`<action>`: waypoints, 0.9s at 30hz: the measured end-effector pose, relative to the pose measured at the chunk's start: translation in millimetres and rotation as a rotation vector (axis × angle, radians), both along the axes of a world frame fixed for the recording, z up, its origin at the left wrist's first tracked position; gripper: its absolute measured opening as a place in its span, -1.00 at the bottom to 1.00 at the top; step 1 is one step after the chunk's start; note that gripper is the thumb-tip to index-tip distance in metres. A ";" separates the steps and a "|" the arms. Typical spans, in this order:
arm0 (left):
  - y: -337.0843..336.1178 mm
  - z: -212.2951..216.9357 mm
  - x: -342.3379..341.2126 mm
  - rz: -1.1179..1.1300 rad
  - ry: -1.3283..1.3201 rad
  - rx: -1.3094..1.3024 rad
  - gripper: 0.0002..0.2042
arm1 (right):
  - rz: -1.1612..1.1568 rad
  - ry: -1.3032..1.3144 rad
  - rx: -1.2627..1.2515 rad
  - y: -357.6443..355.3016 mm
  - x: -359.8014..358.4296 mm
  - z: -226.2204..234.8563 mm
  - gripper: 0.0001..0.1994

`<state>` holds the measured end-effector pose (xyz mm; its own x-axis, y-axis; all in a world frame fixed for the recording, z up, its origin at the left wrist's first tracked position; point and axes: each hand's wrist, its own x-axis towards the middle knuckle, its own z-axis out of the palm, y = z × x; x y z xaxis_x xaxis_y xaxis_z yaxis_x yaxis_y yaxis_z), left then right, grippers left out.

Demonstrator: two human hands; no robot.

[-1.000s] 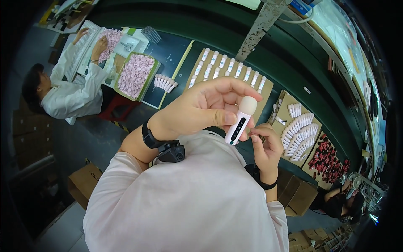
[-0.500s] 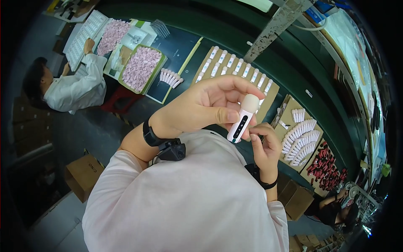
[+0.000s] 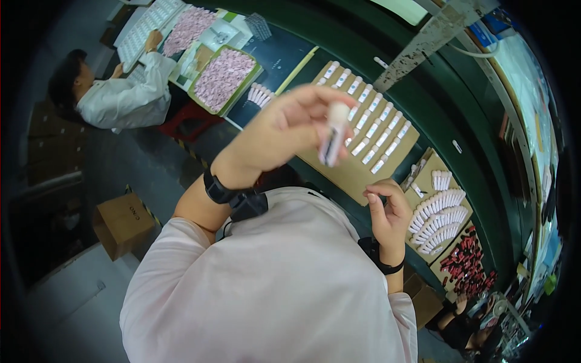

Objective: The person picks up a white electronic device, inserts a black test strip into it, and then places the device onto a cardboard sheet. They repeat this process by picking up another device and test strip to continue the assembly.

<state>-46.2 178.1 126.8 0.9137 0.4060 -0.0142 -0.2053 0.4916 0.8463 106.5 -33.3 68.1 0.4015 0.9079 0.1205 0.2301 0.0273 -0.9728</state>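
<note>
Head view first and only, since that's all there is. Left hand (image 3: 284, 130) is raised in front of the chest, fingers pinched round a small white cylindrical plastic device with a dark strip down its side (image 3: 333, 142). It looks blurred now, so the hand is probably mid-turn; a second ago it sat sharp and steady in the same grip, rounded cap up, with the right hand just under it. Now the right hand (image 3: 387, 209) has dropped away lower and sits apart from the device, fingers loosely curled, thumb and forefinger close together. Might be pinching something tiny, I honestly can't tell at this size.

So the change is basically: two-handed handling has gone one-handed, and the device got lifted and tilted, which reads to me like a look-over of the piece.

Around it: a brown cardboard tray with rows of similar white devices (image 3: 363, 130) lies on the dark green workbench (image 3: 478, 181) right behind the raised hand. Further right, a fan of white caps or sticks on another cardboard sheet (image 3: 439, 212), then a pile of small red parts (image 3: 466, 266). Far left, another person in a white coat (image 3: 121, 103) works at trays of pink pieces (image 3: 221, 78). A cardboard box (image 3: 121, 221) sits on the floor.
</note>
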 end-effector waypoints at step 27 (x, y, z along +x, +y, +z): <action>118.1 -296.5 -39.8 0.176 0.836 1.703 -0.71 | -0.443 -0.026 -0.341 -11.2 -47.9 -43.5 -0.96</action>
